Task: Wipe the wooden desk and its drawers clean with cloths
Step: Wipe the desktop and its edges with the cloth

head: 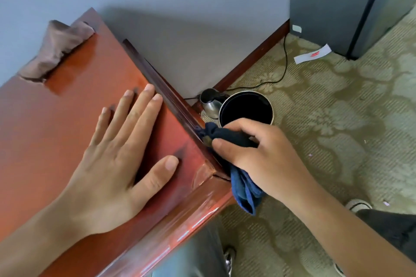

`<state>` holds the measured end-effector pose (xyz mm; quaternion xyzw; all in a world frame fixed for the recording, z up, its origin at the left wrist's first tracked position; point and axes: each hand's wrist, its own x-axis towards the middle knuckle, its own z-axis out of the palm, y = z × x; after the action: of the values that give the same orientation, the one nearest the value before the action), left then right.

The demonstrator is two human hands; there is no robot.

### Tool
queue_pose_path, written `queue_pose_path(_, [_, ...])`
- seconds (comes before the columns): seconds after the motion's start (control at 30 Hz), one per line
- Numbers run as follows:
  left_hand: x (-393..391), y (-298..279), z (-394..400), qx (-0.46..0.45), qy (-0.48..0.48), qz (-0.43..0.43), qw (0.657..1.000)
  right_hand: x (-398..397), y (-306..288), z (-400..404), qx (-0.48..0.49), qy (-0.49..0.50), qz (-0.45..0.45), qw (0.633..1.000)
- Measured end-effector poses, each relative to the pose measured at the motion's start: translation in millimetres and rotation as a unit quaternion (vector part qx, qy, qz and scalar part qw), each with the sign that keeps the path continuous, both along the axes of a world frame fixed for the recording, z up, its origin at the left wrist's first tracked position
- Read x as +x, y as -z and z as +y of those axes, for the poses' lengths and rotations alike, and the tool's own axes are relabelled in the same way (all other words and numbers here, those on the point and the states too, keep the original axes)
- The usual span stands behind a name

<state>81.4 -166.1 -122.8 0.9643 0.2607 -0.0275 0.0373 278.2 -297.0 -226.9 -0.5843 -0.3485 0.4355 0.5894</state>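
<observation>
The reddish wooden desk [56, 123] fills the left half of the head view, its right side edge running diagonally. My left hand [117, 159] lies flat on the desktop with fingers spread and straight. My right hand [261, 155] grips a dark blue cloth [243, 189] and presses its bunched end against the desk's side moulding near the front corner. The rest of that cloth hangs down below the hand. A brown cloth [56, 49] lies crumpled at the desk's far edge by the wall.
A black bin [246, 110] and a steel kettle [211, 101] stand on the patterned carpet [337, 119] beside the desk. A black cable [284, 63] runs along the skirting. A white paper slip [313, 54] lies near a dark cabinet [333, 7]. My shoes show at the bottom.
</observation>
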Motion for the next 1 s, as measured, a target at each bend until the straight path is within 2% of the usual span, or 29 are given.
queue_pose_path(0.13, [1.2, -1.2, 0.0, 0.005, -0.003, 0.012, 1.0, 2.4, -9.3, -19.3, 0.046, -0.016, 0.038, 0.998])
queue_pose_path(0.23, [2.8, -2.2, 0.3, 0.001, -0.005, 0.019, 1.0, 9.4, 6.8, -12.2, -0.025, -0.002, -0.06, 0.998])
queue_pose_path(0.27, [3.2, -2.2, -0.1, 0.001, -0.005, 0.021, 1.0, 7.9, 10.7, -9.0, -0.036, -0.001, -0.061, 0.997])
queue_pose_path(0.47, [3.9, -1.9, -2.2, 0.0, -0.012, 0.016, 1.0, 3.5, -18.0, -17.2, 0.1, -0.007, -0.014, 0.995])
queue_pose_path(0.57, [3.8, -1.4, -2.6, 0.0, -0.012, 0.015, 1.0, 7.3, -1.8, -12.2, 0.033, -0.013, -0.04, 0.999])
queue_pose_path(0.67, [3.5, -1.1, -2.5, 0.003, -0.009, 0.013, 1.0, 2.5, 16.0, 0.9, -0.038, 0.04, -0.064, 0.996])
queue_pose_path(0.73, [3.9, -1.2, -2.3, 0.004, -0.01, 0.012, 1.0, -4.2, 6.8, 3.0, -0.008, 0.055, -0.088, 0.995])
queue_pose_path(0.87, [3.5, -0.8, -2.0, 0.007, -0.007, 0.01, 1.0, -17.6, -36.2, -9.4, 0.114, 0.063, -0.025, 0.991])
queue_pose_path(0.93, [3.5, -0.6, -2.2, 0.007, -0.006, 0.011, 1.0, -18.7, -26.0, -11.3, 0.069, 0.038, -0.045, 0.996])
queue_pose_path(1.0, [3.3, -0.7, -2.3, 0.006, -0.006, 0.01, 1.0, -15.3, -1.1, -7.6, -0.05, 0.009, -0.153, 0.987])
